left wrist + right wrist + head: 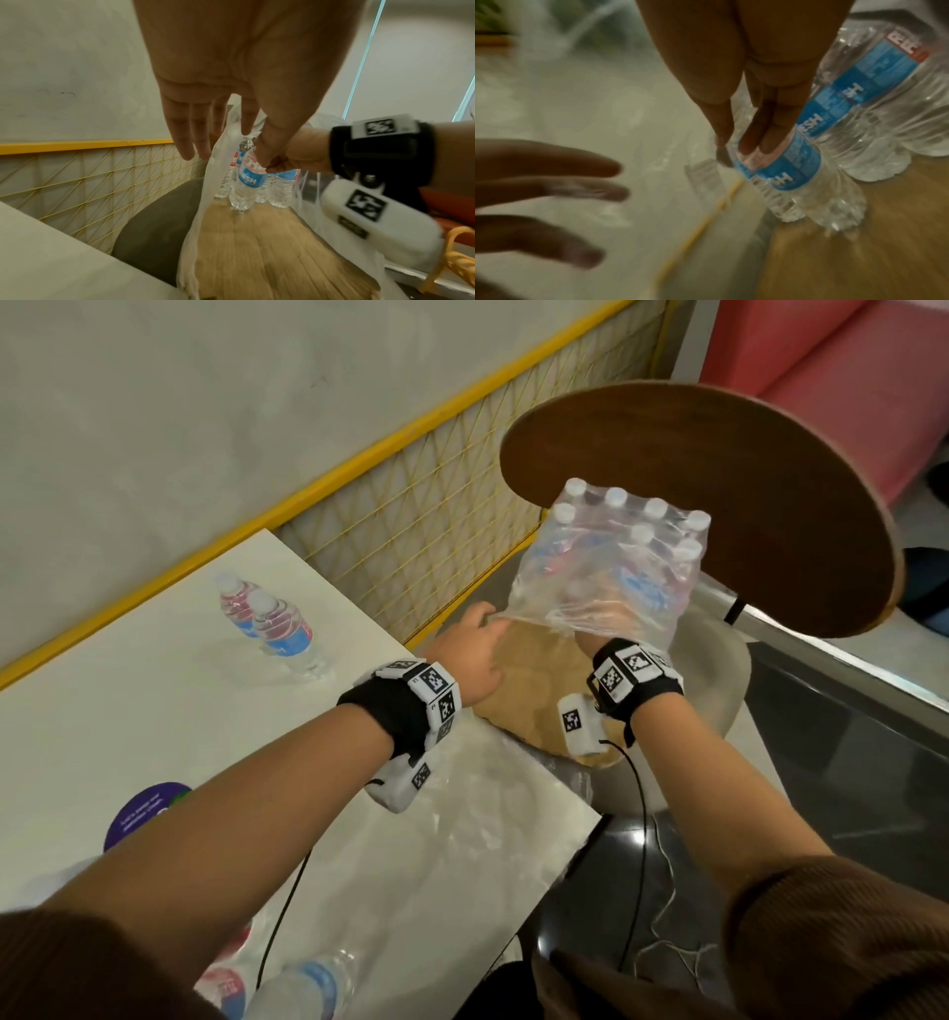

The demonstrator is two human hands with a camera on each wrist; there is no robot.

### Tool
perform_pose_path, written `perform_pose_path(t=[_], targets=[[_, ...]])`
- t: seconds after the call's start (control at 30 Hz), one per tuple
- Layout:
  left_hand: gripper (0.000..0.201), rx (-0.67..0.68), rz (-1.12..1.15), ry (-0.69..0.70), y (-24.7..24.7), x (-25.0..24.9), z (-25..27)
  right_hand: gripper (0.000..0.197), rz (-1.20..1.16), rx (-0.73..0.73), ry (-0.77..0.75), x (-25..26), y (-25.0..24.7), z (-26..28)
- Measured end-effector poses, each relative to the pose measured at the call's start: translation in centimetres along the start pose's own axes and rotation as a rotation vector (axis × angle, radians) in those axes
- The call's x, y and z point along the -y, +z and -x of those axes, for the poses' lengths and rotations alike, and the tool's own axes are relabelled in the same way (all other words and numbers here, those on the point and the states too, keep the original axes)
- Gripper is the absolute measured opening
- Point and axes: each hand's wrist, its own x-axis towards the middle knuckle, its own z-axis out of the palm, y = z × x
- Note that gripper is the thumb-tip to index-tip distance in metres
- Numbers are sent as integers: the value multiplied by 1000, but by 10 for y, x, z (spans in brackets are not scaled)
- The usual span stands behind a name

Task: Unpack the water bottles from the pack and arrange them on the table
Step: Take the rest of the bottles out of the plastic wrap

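Shrink-wrap of the pack (pixel 611 567) clouds the bottles inside, so only white caps and smears of blue and red label come through in the head view, and their count cannot be read for sure. The pack sits tilted on a wooden chair seat (pixel 534 695), just beyond the table (pixel 154 701) corner. The right hand (pixel 598 618) is pushed into the torn opening and its outline is lost behind the film; the right wrist view, blurred, shows its fingers (pixel 762 130) and thumb closed around the labelled middle of 1 bottle (pixel 795 178), which stands on the wood beside others still packed. The left hand (pixel 470 654) lies at the near left edge of the wrap, its fingers (pixel 190 134) straight and loosely spread, with the torn film (pixel 213 182) running between the index and the other fingers; whether they grip it cannot be told. On the table, 2 bottles (pixel 272 624) stand upright, touching, near the far edge. More bottles (pixel 287 983) lie at the bottom of the frame, cut off and partly hidden by the left forearm, beside a purple disc (pixel 138 814) that is also half covered.
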Motion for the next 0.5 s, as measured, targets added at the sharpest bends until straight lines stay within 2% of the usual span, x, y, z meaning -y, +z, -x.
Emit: perform_pose_path(t=[0.07, 0.17, 0.27, 0.4, 0.5], targets=[[71, 44, -22, 0, 1, 2, 3, 20, -77, 15, 24, 13, 2, 25], [80, 75, -37, -16, 2, -1, 9, 35, -187, 145, -1, 25, 7, 62], [85, 91, -11, -35, 0, -7, 17, 35, -78, 60, -126, 31, 17, 85], [81, 130, 57, -82, -1, -4, 21, 30, -246, 75, -310, 38, 35, 100], [63, 133, 133, -98, -2, -2, 24, 32, -294, 125, -367, 34, 34, 97]])
